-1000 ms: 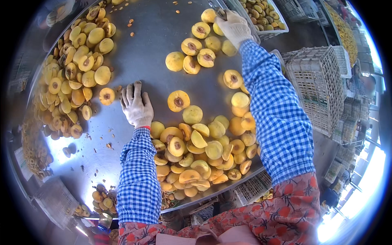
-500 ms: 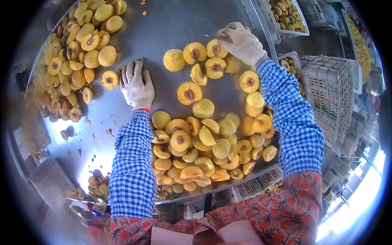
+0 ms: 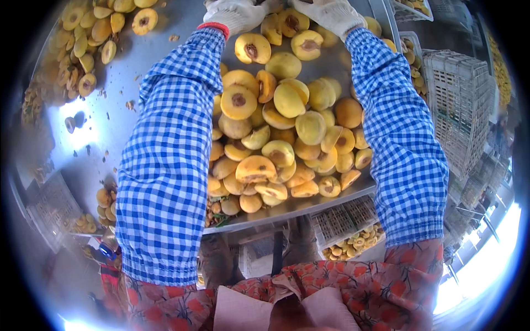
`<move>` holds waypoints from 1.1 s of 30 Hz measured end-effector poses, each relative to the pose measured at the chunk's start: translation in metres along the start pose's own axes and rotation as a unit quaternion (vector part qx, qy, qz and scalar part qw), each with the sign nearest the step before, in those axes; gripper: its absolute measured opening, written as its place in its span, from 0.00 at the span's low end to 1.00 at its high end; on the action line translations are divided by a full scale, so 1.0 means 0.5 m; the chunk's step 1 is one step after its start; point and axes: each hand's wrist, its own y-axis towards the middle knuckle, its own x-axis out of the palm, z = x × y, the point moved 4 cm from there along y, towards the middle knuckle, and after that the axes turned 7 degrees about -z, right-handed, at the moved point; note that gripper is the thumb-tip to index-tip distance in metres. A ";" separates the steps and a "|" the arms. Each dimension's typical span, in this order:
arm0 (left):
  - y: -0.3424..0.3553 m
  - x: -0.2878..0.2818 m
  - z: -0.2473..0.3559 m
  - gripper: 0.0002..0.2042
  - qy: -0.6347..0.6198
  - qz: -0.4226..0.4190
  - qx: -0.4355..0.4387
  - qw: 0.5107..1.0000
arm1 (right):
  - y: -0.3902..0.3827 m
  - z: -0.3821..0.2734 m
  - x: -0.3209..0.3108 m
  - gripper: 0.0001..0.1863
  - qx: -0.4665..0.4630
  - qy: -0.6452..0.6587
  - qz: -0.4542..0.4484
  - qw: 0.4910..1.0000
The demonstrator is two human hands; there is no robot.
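- While both your forearms run up the frame, your left hand (image 3: 237, 15) and right hand (image 3: 331, 15) meet the top edge, facing each other in pale gloves.
- Your fingers are partly cut off by that edge — you cannot tell from this view whether they are spread, pressed together or pinching anything.
- Between and just below your hands, at the upper middle, lie several yellow fruit halves (image 3: 252, 48), some with brown-centred cut faces turned up.
- Below them, a dense fruit heap (image 3: 311, 128) fills the middle of the frame between your forearms, halves overlapping at many angles on the metal table (image 3: 132, 71).
- At your left wrist you have a red band (image 3: 216, 26); your left sleeve (image 3: 165, 160) and right sleeve (image 3: 406, 138) are blue-and-white check.
- In the upper left, well apart from the heap, is another fruit pile (image 3: 83, 38) — one half (image 3: 144, 21) sits just beside it, cut face up.
- At the right of the frame you have a tall slatted crate (image 3: 458, 105); below the table's near edge, at the lower right, more fruit (image 3: 353, 243) shows beside a grey basket (image 3: 345, 220).
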 end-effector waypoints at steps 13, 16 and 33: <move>-0.458 0.073 -0.233 0.16 0.155 -0.005 0.123 0.980 | -0.161 -0.386 0.119 0.19 0.068 0.129 -0.147 0.978; -0.512 0.120 -0.292 0.23 -0.019 -0.040 -0.122 0.992 | -0.192 -0.464 0.140 0.22 0.088 0.131 -0.213 0.964; -0.176 0.046 0.005 0.22 -0.032 0.072 -0.056 0.995 | -0.295 0.046 -0.118 0.16 0.245 0.040 0.133 0.960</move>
